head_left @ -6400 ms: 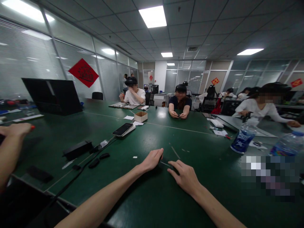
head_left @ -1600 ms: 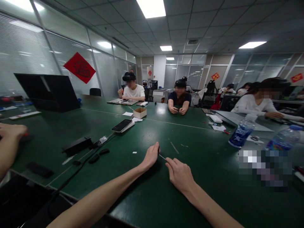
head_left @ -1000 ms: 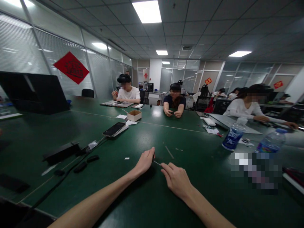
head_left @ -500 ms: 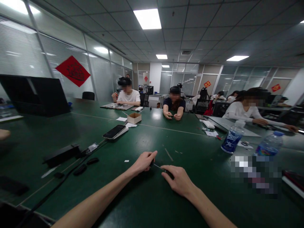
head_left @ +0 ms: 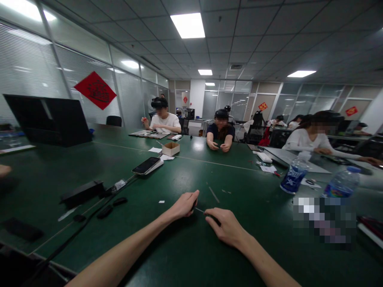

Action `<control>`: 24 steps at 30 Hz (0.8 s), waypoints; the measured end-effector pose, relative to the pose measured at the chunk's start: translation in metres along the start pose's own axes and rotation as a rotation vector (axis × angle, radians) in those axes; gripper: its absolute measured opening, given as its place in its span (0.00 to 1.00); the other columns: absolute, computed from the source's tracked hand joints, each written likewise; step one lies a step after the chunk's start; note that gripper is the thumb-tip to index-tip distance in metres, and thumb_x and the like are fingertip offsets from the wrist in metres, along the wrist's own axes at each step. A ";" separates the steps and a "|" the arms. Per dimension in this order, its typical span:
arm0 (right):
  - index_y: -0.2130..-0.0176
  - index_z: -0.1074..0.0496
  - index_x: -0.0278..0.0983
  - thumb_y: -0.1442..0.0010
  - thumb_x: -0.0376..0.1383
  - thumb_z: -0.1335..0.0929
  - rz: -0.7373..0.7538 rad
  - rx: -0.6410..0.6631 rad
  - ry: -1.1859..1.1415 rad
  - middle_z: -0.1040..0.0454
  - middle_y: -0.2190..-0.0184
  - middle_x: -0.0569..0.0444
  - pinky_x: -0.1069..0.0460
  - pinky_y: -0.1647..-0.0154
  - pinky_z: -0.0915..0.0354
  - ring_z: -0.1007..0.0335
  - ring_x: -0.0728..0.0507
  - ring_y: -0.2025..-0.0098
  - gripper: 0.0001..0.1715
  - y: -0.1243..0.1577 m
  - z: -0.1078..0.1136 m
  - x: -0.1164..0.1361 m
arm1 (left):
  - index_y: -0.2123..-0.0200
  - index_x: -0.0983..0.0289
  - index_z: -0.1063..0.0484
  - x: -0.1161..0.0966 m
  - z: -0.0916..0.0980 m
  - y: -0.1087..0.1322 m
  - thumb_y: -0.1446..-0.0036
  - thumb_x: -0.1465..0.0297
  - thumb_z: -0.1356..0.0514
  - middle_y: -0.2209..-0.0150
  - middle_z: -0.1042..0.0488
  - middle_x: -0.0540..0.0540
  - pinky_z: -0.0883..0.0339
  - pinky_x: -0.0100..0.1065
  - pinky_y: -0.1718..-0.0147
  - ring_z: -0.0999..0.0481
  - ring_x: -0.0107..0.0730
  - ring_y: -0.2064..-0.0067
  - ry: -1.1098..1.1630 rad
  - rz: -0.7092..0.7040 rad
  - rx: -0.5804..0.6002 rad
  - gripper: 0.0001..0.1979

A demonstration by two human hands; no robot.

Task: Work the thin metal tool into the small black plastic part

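My left hand (head_left: 184,206) and my right hand (head_left: 227,228) hover close together over the green table (head_left: 248,255). A thin metal wire (head_left: 200,210) spans the short gap between them. Each end seems to go into a small dark piece, partly hidden by my fingers. My left fingers curl around one end, while my right fingers pinch the other. At the far left edge, a small part of another person's hand (head_left: 4,170) shows.
A smartphone (head_left: 146,166), a cardboard box (head_left: 170,149), a black power adapter (head_left: 82,191) with a cable, and a black laptop (head_left: 48,119) stand on the table. Two water bottles (head_left: 293,175) are on my right. Co-workers (head_left: 221,129) sit along the far side.
My hands have drawn closer together, with both now around the wire's ends. The view has swung slightly, and the other person's hand has mostly left the frame at the left edge.
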State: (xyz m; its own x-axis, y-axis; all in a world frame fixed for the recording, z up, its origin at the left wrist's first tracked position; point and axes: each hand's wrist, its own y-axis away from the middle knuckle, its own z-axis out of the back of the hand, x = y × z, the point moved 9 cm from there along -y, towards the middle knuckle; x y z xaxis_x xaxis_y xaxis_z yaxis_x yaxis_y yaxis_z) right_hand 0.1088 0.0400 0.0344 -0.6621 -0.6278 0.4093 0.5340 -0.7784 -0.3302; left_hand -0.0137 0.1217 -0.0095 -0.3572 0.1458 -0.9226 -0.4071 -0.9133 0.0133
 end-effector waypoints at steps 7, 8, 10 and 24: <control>0.52 0.31 0.42 0.34 0.41 0.42 -0.018 -0.007 0.053 0.27 0.63 0.54 0.52 0.59 0.36 0.31 0.46 0.62 0.16 0.001 -0.001 -0.001 | 0.77 0.65 0.36 -0.010 0.004 0.002 0.40 0.47 0.63 0.84 0.39 0.47 0.46 0.29 0.76 0.39 0.27 0.80 -0.075 -0.109 -0.105 0.32; 0.52 0.31 0.42 0.34 0.40 0.42 -0.024 -0.007 0.064 0.27 0.63 0.54 0.52 0.60 0.36 0.30 0.46 0.63 0.16 0.002 -0.002 -0.002 | 0.77 0.65 0.35 -0.012 0.006 0.002 0.39 0.48 0.63 0.83 0.38 0.48 0.46 0.29 0.75 0.38 0.28 0.79 -0.094 -0.130 -0.142 0.31; 0.52 0.31 0.42 0.34 0.40 0.42 -0.034 -0.010 0.082 0.27 0.64 0.54 0.52 0.61 0.36 0.30 0.46 0.63 0.16 0.002 -0.003 -0.003 | 0.77 0.65 0.35 -0.013 0.009 0.002 0.38 0.50 0.62 0.80 0.37 0.49 0.46 0.29 0.73 0.37 0.28 0.75 -0.128 -0.163 -0.199 0.31; 0.50 0.31 0.44 0.33 0.41 0.44 -0.143 -0.136 0.174 0.25 0.64 0.53 0.54 0.62 0.36 0.28 0.46 0.63 0.18 0.003 -0.011 -0.008 | 0.76 0.64 0.33 -0.012 0.020 0.001 0.38 0.51 0.64 0.81 0.35 0.50 0.44 0.31 0.71 0.35 0.32 0.74 -0.136 -0.113 -0.300 0.31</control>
State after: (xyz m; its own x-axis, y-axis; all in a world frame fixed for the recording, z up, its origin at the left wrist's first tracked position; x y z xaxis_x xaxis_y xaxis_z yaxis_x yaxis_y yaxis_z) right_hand 0.1094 0.0427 0.0209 -0.8125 -0.4925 0.3119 0.3603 -0.8449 -0.3954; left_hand -0.0268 0.1266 0.0099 -0.4408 0.2837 -0.8516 -0.1930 -0.9565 -0.2187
